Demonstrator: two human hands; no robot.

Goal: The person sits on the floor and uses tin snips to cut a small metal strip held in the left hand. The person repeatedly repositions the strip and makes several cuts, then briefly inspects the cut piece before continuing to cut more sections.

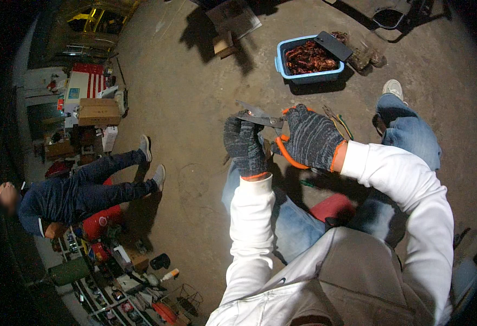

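Observation:
My right hand (311,136), in a dark grey knit glove with an orange cuff, grips metal shears (265,118) by their orange handles. The blades are parted and point left, towards my left hand (244,142), gloved the same way. Its fingers are closed at the blades around a small piece with a bright reddish glint (249,113), mostly hidden. Beyond my right hand lie pliers (338,120) with green and yellow handles. Farther out, a light blue plastic basin (312,79) holds tangled copper-coloured scrap (309,57). A dark phone (333,45) rests across its corner.
A plastic bag (360,57) sits beside the basin. Cardboard (232,20) lies at the top. On the left, a person (87,183) is near boxes (99,111), a red drum (101,222) and a cluttered rack (112,289). Something red (332,208) is between my legs.

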